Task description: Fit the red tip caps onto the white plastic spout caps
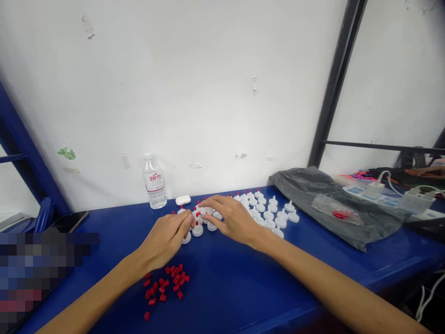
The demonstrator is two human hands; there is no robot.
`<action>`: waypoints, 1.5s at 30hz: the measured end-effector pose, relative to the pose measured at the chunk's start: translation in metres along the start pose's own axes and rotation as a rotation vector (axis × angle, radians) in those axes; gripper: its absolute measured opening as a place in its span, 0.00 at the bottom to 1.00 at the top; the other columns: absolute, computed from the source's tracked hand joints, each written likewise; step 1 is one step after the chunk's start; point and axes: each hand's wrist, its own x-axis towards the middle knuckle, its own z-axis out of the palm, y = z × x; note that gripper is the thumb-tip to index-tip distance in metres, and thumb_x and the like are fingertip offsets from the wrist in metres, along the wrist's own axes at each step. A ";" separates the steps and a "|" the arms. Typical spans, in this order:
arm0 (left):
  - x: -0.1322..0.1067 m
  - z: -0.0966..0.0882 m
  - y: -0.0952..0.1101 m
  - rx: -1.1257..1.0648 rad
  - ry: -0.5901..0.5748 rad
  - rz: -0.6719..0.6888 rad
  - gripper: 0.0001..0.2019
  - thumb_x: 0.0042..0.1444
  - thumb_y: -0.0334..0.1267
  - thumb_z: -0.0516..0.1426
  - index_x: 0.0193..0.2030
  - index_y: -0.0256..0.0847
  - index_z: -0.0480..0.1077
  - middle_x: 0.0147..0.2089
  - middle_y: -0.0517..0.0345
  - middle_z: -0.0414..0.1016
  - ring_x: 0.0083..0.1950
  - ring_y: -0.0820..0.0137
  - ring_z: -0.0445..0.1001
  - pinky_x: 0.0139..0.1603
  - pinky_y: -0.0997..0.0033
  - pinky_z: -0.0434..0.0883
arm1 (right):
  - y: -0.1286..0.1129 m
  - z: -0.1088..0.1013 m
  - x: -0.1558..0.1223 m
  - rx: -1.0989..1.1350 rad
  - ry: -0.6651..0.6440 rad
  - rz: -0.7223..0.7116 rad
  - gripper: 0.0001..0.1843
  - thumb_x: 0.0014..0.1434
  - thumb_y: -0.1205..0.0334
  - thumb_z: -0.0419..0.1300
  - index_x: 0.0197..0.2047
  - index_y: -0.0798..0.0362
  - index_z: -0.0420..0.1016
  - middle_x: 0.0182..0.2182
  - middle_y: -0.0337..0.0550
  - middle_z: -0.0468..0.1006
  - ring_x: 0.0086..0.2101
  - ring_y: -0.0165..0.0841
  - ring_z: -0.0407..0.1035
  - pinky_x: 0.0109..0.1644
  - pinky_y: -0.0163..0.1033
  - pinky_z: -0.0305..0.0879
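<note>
My right hand [232, 219] pinches a white nozzle cap [207, 211] between thumb and fingers, tilted with its tip to the left. Close beside it, my left hand [172, 234] has its fingers curled together; whatever they hold is hidden. Around both hands stand several white nozzle caps, some with red tip covers, such as the one in front [198, 229]. To the right are bare white nozzle caps [269, 223] with pointed spouts. Loose red tip covers [176, 278] lie scattered on the blue table [222, 287] below my left hand.
A water bottle [155, 183] and a small white case [182, 200] stand near the wall. A grey plastic bag [313, 199] with a clear packet of red pieces [337, 211] lies on the right. Chargers with cables [375, 189] are farther right; a phone [74, 221] lies left.
</note>
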 end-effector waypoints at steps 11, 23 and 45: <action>0.001 0.002 -0.002 0.274 0.026 0.011 0.16 0.70 0.39 0.42 0.32 0.43 0.62 0.28 0.62 0.70 0.29 0.69 0.68 0.32 0.68 0.56 | 0.050 -0.013 0.001 -0.291 -0.095 0.380 0.09 0.64 0.56 0.62 0.41 0.51 0.80 0.45 0.48 0.76 0.46 0.40 0.71 0.48 0.41 0.66; 0.000 0.005 0.005 0.272 0.022 0.043 0.15 0.69 0.38 0.43 0.31 0.42 0.63 0.28 0.61 0.71 0.27 0.70 0.67 0.31 0.69 0.57 | 0.055 -0.010 0.000 -0.270 -0.270 0.444 0.13 0.66 0.60 0.57 0.50 0.49 0.79 0.36 0.39 0.85 0.38 0.33 0.78 0.43 0.33 0.65; -0.003 -0.034 0.004 -0.091 -0.537 -0.077 0.06 0.55 0.42 0.61 0.35 0.46 0.80 0.32 0.62 0.78 0.30 0.72 0.70 0.28 0.75 0.63 | 0.032 -0.037 0.008 -0.081 -0.346 0.387 0.08 0.63 0.56 0.63 0.35 0.50 0.80 0.34 0.39 0.83 0.33 0.32 0.76 0.35 0.33 0.65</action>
